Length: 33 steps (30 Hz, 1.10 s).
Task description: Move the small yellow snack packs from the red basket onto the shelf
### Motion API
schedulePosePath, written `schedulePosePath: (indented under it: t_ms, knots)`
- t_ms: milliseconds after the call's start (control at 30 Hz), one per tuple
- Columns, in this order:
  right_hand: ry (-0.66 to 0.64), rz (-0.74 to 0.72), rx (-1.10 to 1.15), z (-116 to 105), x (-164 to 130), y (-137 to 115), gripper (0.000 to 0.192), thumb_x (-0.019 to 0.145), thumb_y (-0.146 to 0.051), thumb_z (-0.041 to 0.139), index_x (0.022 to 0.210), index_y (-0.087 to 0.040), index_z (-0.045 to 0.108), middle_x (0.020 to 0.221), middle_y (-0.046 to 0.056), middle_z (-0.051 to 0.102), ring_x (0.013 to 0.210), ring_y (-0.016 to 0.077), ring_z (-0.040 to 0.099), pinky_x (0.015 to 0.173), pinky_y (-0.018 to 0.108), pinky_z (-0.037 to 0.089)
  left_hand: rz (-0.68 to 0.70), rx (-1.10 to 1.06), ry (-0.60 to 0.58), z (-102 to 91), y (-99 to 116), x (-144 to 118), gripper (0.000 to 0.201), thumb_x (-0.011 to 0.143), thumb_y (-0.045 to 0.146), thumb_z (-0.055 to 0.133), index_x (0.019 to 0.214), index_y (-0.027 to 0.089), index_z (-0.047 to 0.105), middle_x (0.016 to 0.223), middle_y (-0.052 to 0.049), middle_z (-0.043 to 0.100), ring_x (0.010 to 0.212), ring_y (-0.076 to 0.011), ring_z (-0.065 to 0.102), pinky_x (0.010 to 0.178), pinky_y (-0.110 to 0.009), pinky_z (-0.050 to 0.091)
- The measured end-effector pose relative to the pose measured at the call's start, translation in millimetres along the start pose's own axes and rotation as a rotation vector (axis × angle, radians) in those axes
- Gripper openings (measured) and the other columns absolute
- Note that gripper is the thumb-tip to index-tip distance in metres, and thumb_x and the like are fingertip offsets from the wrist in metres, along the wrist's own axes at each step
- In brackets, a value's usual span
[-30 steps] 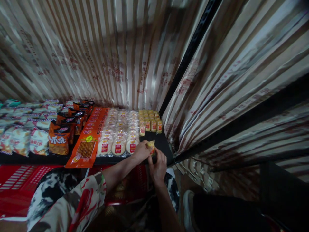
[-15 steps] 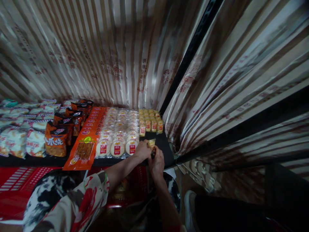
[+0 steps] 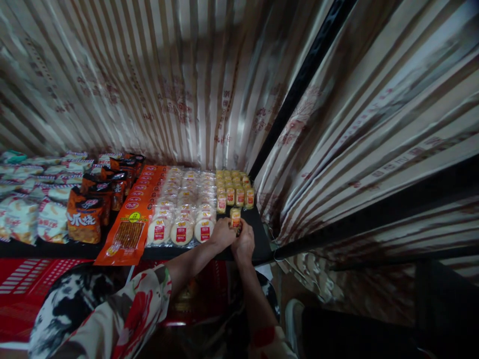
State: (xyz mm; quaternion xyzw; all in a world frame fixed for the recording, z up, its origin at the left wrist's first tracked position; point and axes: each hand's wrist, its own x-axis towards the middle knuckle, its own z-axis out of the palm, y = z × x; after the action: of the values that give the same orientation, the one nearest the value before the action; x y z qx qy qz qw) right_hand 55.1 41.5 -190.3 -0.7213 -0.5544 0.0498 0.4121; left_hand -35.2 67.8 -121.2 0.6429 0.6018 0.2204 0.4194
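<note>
Between the fingers of both hands stands a small yellow snack packet (image 3: 235,218) with a red and white label, held upright over the front of the black shelf (image 3: 258,234). My left hand (image 3: 223,234) is closed on its left side, and my right hand (image 3: 244,241) grips it from the right. Just behind are rows of matching yellow packets (image 3: 239,195). Close to my left hand are rows of round white crackers (image 3: 182,232) in clear wrappers with red labels.
Left of the crackers lies a long orange packet of sticks (image 3: 129,234). Orange and black snack bags (image 3: 85,219) and white bags (image 3: 53,219) fill the shelf's left. A red basket (image 3: 33,284) sits below. Striped curtains (image 3: 168,89) and a black post (image 3: 295,94) border the shelf.
The yellow packet in my hands has turned so its labelled face shows upright. Both hands have shifted only slightly, and the view has moved a little.
</note>
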Motion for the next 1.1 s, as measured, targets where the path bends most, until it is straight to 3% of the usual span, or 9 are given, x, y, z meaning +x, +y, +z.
schedulePosePath:
  t_ms: [267,400,567,767,1100]
  knots:
    - [0.004,-0.005,-0.019,13.1,23.2,4.2,0.043,0.080,-0.032,0.043,0.116,-0.011,0.055,0.098,0.014,0.058,0.092,0.0259,0.050,0.084,0.040,0.042,0.081,0.047,0.058,7.9,1.7,9.0,0.025,0.086,0.014,0.042,0.094,0.011,0.066,0.101,-0.012,0.066,0.097,-0.0187,0.060,0.087,-0.025,0.045]
    - [-0.008,-0.002,-0.028,19.4,34.8,4.7,0.046,0.081,-0.035,0.043,0.117,-0.009,0.055,0.098,0.015,0.057,0.091,0.0257,0.050,0.084,0.039,0.042,0.082,0.037,0.070,8.9,0.3,14.1,0.027,0.088,0.016,0.040,0.099,0.008,0.064,0.105,-0.014,0.064,0.100,-0.0188,0.058,0.090,-0.025,0.044]
    - [0.023,-0.035,-0.024,28.1,44.4,5.0,0.045,0.082,-0.037,0.043,0.117,-0.010,0.054,0.097,0.014,0.057,0.091,0.0261,0.050,0.083,0.041,0.042,0.059,-0.021,0.081,3.2,-0.2,14.6,0.028,0.092,0.021,0.039,0.101,0.012,0.063,0.110,-0.011,0.064,0.105,-0.0186,0.057,0.094,-0.027,0.042]
    - [0.024,-0.043,-0.023,35.3,52.3,2.0,0.046,0.084,-0.039,0.042,0.118,-0.011,0.053,0.099,0.015,0.057,0.094,0.0262,0.051,0.084,0.041,0.043,0.029,-0.041,0.037,-3.1,1.0,13.7,0.030,0.089,0.019,0.043,0.111,0.009,0.060,0.119,-0.015,0.060,0.112,-0.0218,0.055,0.098,-0.029,0.040]
    - [-0.007,-0.043,0.066,35.9,53.1,0.0,0.043,0.084,-0.036,0.045,0.120,-0.014,0.050,0.102,0.013,0.058,0.094,0.0243,0.053,0.084,0.040,0.045,0.035,-0.125,0.040,0.7,-2.9,15.6,0.028,0.088,0.019,0.043,0.111,0.014,0.060,0.115,-0.011,0.062,0.108,-0.0195,0.056,0.097,-0.029,0.041]
